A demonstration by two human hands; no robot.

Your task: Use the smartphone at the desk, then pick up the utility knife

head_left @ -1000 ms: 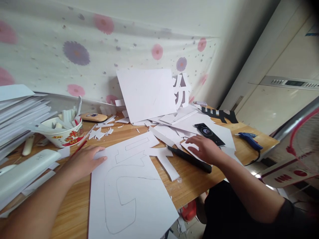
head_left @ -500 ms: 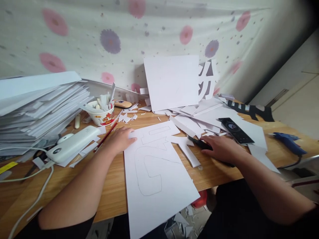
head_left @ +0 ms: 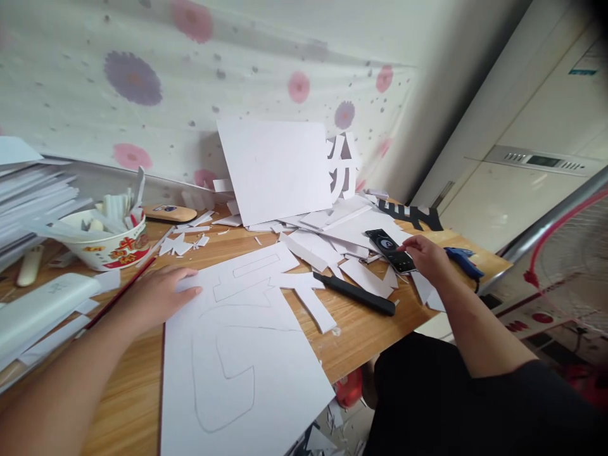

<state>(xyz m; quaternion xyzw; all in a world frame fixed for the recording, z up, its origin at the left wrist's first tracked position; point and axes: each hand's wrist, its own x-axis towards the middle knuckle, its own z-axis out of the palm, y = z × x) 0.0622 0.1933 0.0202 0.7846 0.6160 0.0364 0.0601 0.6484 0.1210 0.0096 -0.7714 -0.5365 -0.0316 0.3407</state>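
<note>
My left hand [head_left: 166, 292] lies flat on the left edge of a white board [head_left: 285, 399], thumb and fingers spread. Pencil outlines of curved and angular shapes are drawn on the board. My right hand [head_left: 427, 256] is over a dark phone [head_left: 396, 256] with a lit screen; its fingertips are at the screen, and whether they touch is unclear. Nothing is held in it. Between the hands, a black cutter knife [head_left: 356, 295] lies on the table beside a white cut-out piece [head_left: 316, 307] that overlaps the board's right edge.
A paper tub [head_left: 104, 244] of white scraps stands left, near a white power strip [head_left: 52, 310] and a red pencil [head_left: 123, 288]. Behind, a white panel [head_left: 280, 171] leans upright among offcuts. A blue glue gun [head_left: 465, 263] and black cut-outs [head_left: 413, 214] are at right.
My right hand has let go of the cutter knife and moved right to the phone. The view has turned right. My left hand stays on the board's edge.
</note>
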